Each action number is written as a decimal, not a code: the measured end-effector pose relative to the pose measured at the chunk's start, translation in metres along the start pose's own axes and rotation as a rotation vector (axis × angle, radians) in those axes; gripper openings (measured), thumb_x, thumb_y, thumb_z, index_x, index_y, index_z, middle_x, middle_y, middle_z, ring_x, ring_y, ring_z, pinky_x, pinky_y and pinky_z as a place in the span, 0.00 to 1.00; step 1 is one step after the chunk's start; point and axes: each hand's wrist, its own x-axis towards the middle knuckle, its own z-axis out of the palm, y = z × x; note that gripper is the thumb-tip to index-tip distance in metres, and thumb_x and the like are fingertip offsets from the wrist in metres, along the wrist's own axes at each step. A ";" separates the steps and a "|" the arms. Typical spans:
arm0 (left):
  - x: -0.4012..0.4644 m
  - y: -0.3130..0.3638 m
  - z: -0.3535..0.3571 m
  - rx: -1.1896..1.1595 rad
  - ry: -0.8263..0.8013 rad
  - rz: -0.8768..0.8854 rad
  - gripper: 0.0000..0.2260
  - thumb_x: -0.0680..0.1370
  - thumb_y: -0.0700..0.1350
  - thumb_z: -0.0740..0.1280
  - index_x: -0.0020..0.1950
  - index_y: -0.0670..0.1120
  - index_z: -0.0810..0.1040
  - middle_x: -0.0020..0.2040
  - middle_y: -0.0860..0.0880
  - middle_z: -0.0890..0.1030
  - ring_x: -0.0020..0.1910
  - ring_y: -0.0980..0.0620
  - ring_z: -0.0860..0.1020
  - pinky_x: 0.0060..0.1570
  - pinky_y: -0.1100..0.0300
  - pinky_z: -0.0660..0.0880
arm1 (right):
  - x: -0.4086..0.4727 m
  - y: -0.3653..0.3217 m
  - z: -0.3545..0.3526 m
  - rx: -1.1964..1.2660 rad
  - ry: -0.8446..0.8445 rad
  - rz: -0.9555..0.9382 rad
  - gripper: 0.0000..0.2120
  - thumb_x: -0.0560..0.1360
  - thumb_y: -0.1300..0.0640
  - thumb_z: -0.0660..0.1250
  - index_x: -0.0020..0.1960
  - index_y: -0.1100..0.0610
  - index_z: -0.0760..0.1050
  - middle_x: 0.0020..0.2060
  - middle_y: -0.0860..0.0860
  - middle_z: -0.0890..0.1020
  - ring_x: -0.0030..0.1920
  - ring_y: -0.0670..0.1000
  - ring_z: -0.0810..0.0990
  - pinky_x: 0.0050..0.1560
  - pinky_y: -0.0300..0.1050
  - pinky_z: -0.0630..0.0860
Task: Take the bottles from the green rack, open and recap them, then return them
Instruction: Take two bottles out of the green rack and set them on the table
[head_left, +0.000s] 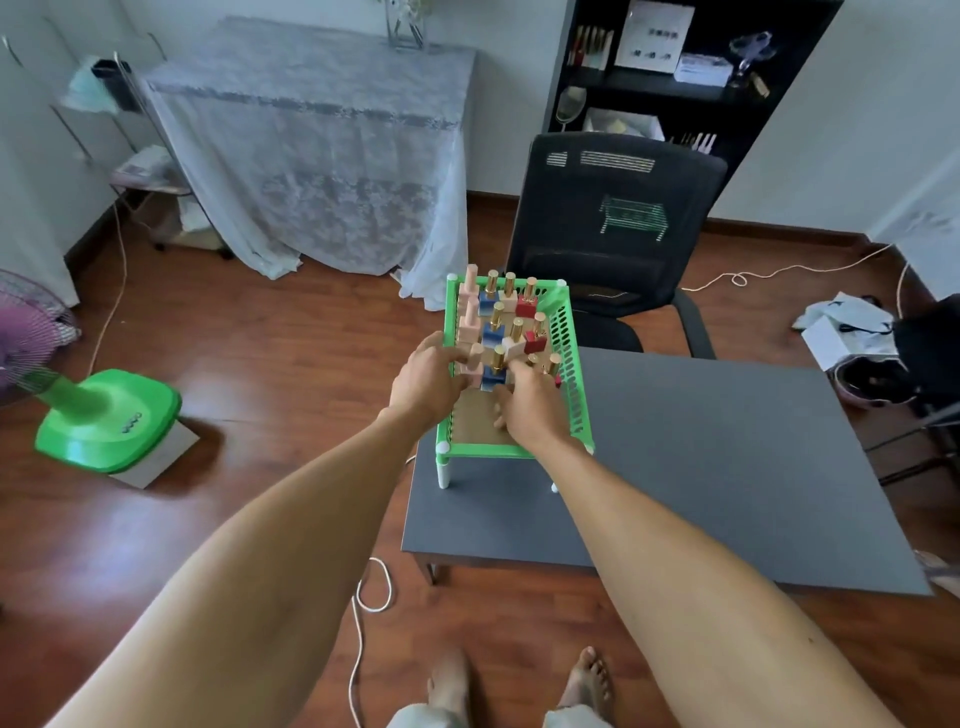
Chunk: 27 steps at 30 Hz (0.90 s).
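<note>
Reaching with both bare hands into a green perforated plastic rack (570, 364) of small bottles.

Nearest, the right hand (530, 410) lies over the rack's cardboard floor, fingers curled among gold-capped bottles (500, 358); what it holds, I cannot tell. The left hand (427, 382) grips a pale pink bottle (474, 364) at the rack's left side. The rack stands on a dark grey low table (727, 467); beyond it, a black mesh office chair (613, 223).

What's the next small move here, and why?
Probably lift one near-row bottle out of the green rack. Both hands are already inside it: the left hand is at a pink bottle, the right hand by a blue bottle. All bottles still look capped and racked; the exact grip is blurred.
</note>
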 end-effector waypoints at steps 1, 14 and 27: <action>0.000 0.000 0.001 -0.007 0.004 0.007 0.10 0.76 0.48 0.75 0.57 0.52 0.83 0.72 0.51 0.72 0.63 0.45 0.76 0.47 0.57 0.70 | 0.001 0.000 0.000 0.001 0.005 0.004 0.16 0.79 0.69 0.62 0.63 0.56 0.75 0.44 0.56 0.86 0.42 0.60 0.86 0.46 0.58 0.83; 0.013 0.028 -0.045 0.158 0.114 0.235 0.11 0.80 0.48 0.70 0.61 0.47 0.79 0.72 0.48 0.67 0.70 0.44 0.68 0.66 0.44 0.68 | -0.008 -0.026 -0.062 0.146 0.249 -0.091 0.08 0.81 0.48 0.68 0.57 0.51 0.78 0.43 0.52 0.85 0.43 0.58 0.83 0.44 0.54 0.81; 0.036 0.149 0.002 0.063 0.068 0.404 0.10 0.82 0.47 0.67 0.62 0.46 0.77 0.72 0.49 0.69 0.69 0.47 0.70 0.67 0.50 0.69 | 0.029 0.065 -0.178 0.119 0.380 -0.066 0.09 0.79 0.55 0.71 0.59 0.54 0.81 0.61 0.50 0.76 0.58 0.54 0.80 0.56 0.50 0.76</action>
